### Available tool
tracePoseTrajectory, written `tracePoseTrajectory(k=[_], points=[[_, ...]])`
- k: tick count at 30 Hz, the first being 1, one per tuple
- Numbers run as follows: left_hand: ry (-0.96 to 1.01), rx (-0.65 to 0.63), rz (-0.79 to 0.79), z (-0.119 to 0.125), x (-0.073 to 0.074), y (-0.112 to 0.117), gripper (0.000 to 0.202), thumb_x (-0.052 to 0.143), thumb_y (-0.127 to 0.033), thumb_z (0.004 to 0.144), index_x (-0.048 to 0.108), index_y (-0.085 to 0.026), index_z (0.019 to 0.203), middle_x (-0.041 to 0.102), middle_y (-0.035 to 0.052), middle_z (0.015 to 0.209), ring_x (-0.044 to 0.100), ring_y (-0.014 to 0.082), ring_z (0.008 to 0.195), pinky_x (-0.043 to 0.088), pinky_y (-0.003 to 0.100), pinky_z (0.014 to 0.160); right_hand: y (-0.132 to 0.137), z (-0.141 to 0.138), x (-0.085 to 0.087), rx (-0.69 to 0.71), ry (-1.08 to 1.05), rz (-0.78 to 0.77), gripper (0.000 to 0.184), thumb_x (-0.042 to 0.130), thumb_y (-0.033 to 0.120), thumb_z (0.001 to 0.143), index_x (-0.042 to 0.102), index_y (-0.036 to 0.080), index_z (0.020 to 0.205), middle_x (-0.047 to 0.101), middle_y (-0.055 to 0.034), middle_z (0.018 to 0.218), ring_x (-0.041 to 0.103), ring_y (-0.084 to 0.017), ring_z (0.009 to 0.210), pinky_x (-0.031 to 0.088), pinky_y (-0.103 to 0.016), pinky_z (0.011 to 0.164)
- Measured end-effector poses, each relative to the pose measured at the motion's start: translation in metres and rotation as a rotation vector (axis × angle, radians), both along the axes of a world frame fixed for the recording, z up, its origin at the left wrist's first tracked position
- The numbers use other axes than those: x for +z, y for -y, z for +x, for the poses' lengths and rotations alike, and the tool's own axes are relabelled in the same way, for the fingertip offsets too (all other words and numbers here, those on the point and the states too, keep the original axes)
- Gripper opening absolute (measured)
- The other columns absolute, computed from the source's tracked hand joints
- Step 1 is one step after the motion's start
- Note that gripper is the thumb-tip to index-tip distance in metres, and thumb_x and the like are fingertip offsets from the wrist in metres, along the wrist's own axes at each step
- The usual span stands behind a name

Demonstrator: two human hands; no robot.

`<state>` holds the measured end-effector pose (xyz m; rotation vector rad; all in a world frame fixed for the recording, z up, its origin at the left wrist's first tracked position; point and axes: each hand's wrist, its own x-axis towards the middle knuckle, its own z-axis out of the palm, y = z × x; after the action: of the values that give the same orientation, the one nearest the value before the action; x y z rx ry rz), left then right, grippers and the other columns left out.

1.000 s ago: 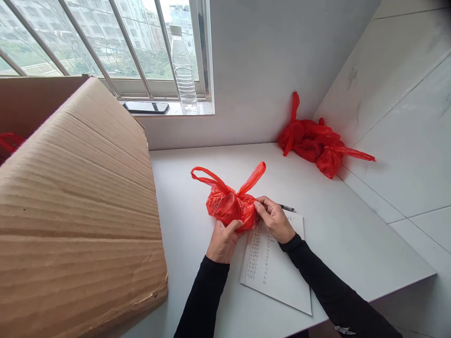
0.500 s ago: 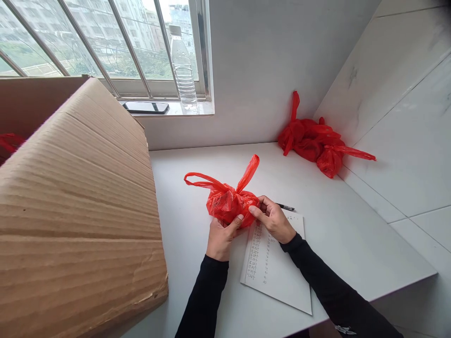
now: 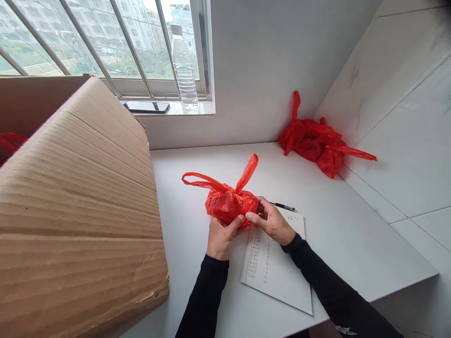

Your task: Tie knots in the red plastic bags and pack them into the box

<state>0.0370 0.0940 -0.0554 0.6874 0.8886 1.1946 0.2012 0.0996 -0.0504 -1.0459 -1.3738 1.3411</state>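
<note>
A knotted red plastic bag (image 3: 229, 204) with two upright handle loops is held between my hands above the white table. My left hand (image 3: 221, 237) grips its lower near side, thumb on top and fingers hidden beneath. On the right side, my right hand (image 3: 273, 220) holds the bag with its thumb in front and fingers behind. What the bag contains cannot be made out. Partly under my right hand and the bag lies a paper pad (image 3: 282, 277) with handwritten columns of numbers. A black pen (image 3: 284, 206) rests at the pad's top edge.
A large open cardboard box (image 3: 88, 211) fills the left side, with some red plastic (image 3: 10, 143) inside. Several tied red bags (image 3: 312, 141) lie in the far right corner by the walls. On the windowsill are a phone (image 3: 147, 107) and a water bottle (image 3: 185, 75).
My right thumb has shifted slightly left and down along the bag. The bag has moved a little to the left; both hands keep their hold.
</note>
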Motion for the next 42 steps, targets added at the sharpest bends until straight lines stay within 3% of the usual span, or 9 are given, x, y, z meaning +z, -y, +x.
tracePoseTrajectory(k=[7, 12, 16, 24, 30, 34, 37, 40, 42], points=[[-0.047, 0.045, -0.044, 0.0, -0.002, -0.001, 0.048, 0.086, -0.037, 0.067, 0.069, -0.012, 0.104, 0.074, 0.013, 0.097, 0.072, 0.033, 0.09, 0.063, 0.04, 0.066, -0.001, -0.002, -0.005, -0.012, 0.011, 0.021, 0.022, 0.068, 0.036, 0.086, 0.061, 0.021, 0.1, 0.066, -0.0029, 0.094, 0.062, -0.019, 0.085, 0.053, -0.032, 0.077], [-0.007, 0.008, 0.083, 0.001, 0.003, 0.001, 0.051, 0.081, -0.031, 0.074, 0.065, -0.018, 0.12, 0.068, 0.0131, 0.124, 0.061, 0.0336, 0.119, 0.054, 0.045, 0.098, 0.0, -0.001, -0.003, 0.001, 0.03, 0.03, 0.017, 0.068, 0.035, 0.085, 0.059, 0.022, 0.092, 0.058, 0.0007, 0.085, 0.056, -0.016, 0.077, 0.049, -0.028, 0.069], [-0.014, 0.05, 0.101, 0.0, 0.001, 0.002, 0.049, 0.079, -0.028, 0.076, 0.064, -0.017, 0.121, 0.068, 0.0129, 0.125, 0.06, 0.0316, 0.121, 0.045, 0.045, 0.108, 0.001, -0.001, 0.0, 0.017, 0.041, 0.028, 0.021, 0.063, 0.041, 0.09, 0.059, 0.021, 0.091, 0.053, 0.0014, 0.082, 0.051, -0.015, 0.072, 0.046, -0.028, 0.068], [-0.023, 0.047, 0.162, 0.001, 0.008, 0.003, 0.047, 0.076, -0.025, 0.078, 0.064, -0.018, 0.122, 0.068, 0.0118, 0.123, 0.06, 0.0333, 0.119, 0.046, 0.049, 0.104, 0.002, -0.003, -0.001, 0.008, 0.002, -0.029, 0.027, 0.071, 0.045, 0.084, 0.059, 0.02, 0.087, 0.051, 0.0028, 0.078, 0.049, -0.013, 0.068, 0.046, -0.027, 0.066], [-0.021, -0.025, 0.159, -0.004, 0.014, 0.006, 0.037, 0.073, -0.022, 0.071, 0.068, -0.02, 0.108, 0.072, 0.007, 0.107, 0.062, 0.0321, 0.109, 0.05, 0.043, 0.096, 0.0, 0.001, -0.003, -0.025, -0.157, -0.117, 0.045, 0.046, 0.061, 0.094, 0.062, 0.02, 0.087, 0.061, -0.0026, 0.08, 0.058, -0.017, 0.07, 0.048, -0.029, 0.061], [-0.141, -0.118, 0.117, -0.004, 0.009, 0.005, 0.024, 0.07, -0.02, 0.067, 0.067, -0.017, 0.091, 0.07, 0.0061, 0.091, 0.063, 0.0288, 0.093, 0.051, 0.037, 0.08, -0.003, 0.001, -0.009, -0.069, -0.229, -0.09, 0.032, 0.066, 0.052, 0.087, 0.066, 0.02, 0.085, 0.067, -0.0026, 0.081, 0.061, -0.019, 0.073, 0.051, -0.03, 0.069], [-0.167, -0.034, 0.1, -0.003, 0.004, 0.004, 0.045, 0.069, -0.023, 0.071, 0.06, -0.018, 0.115, 0.067, 0.0081, 0.105, 0.062, 0.0282, 0.1, 0.051, 0.037, 0.083, -0.005, 0.001, -0.013, -0.151, -0.241, -0.047, 0.026, 0.071, 0.045, 0.084, 0.069, 0.022, 0.097, 0.071, -0.0033, 0.095, 0.064, -0.021, 0.088, 0.051, -0.033, 0.084], [-0.237, 0.079, 0.087, -0.003, 0.002, 0.005, 0.075, 0.07, -0.029, 0.077, 0.034, -0.023, 0.142, 0.061, 0.0119, 0.121, 0.06, 0.0283, 0.11, 0.05, 0.042, 0.09, -0.006, 0.001, -0.014, -0.217, -0.246, -0.024, 0.027, 0.069, 0.044, 0.086, 0.07, 0.023, 0.103, 0.071, -0.004, 0.104, 0.064, -0.023, 0.096, 0.051, -0.034, 0.087], [-0.37, 0.164, 0.182, -0.003, 0.003, 0.007, 0.068, 0.065, -0.033, 0.084, 0.034, -0.025, 0.144, 0.054, 0.0129, 0.131, 0.054, 0.0283, 0.121, 0.047, 0.044, 0.098, -0.005, 0.0, -0.015, -0.237, -0.25, -0.023, 0.027, 0.067, 0.043, 0.087, 0.069, 0.023, 0.104, 0.072, -0.0044, 0.105, 0.065, -0.023, 0.096, 0.052, -0.034, 0.085]])
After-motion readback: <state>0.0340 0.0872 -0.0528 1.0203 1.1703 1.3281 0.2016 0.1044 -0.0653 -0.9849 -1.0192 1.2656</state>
